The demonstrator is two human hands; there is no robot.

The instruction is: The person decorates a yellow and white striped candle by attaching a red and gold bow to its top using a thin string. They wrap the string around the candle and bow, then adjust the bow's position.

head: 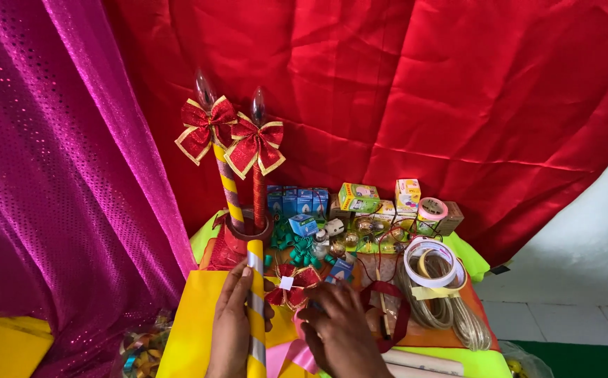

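While wrapped around the yellow-and-silver striped tube [256, 308], standing upright at the table's [469, 260] near edge, left hand [232, 322] grips firmly. Right hand [342, 327], fingers curled downward (grip hidden), rests beside the red gold-edged ribbon bow [291, 285], which touches the tube.
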